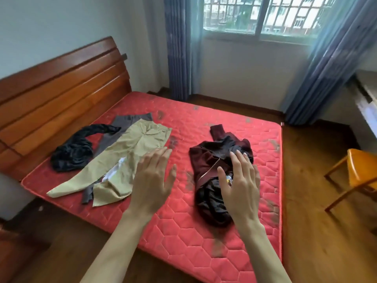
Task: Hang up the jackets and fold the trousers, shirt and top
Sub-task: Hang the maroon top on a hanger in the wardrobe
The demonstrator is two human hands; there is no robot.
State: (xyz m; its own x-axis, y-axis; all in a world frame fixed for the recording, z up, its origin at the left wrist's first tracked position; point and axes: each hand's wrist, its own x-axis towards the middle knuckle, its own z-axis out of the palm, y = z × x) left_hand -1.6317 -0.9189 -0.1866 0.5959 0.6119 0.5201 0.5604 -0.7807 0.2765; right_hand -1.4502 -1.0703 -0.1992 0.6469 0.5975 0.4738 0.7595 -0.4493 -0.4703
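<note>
**Both hands spread above the red mattress, clothes in two groups**

I take the red quilted mattress [175,221] as my landmark; it lies on a bed with a wooden headboard [61,82] along its left end.

My left hand [153,180] is out over the middle of the mattress, fingers straight and spread wide, holding nothing. Its fingertips lie just beside the edge of the khaki trousers [126,156]. My right hand [239,186] is spread wide too, palm down over the dark maroon jacket [206,160], with straight fingers. I cannot tell whether it touches the cloth or hangs just above it.

The maroon jacket lies crumpled in a heap on the right half of the mattress, with one sleeve pointing toward the far edge and black cloth showing in its folds. On the left half, nearer the headboard, the khaki trousers lie spread out flat, legs reaching toward the near left corner. A grey garment [122,123] lies partly under them, showing at the far end and again between the legs. Something white [116,170] peeps out there as well. A black garment [73,152] is bunched up between the trousers and the headboard.

Beyond the mattress's far side are a window [265,15] and blue curtains [177,48]. An orange chair [359,170] stands on the wooden floor off its right side.
</note>
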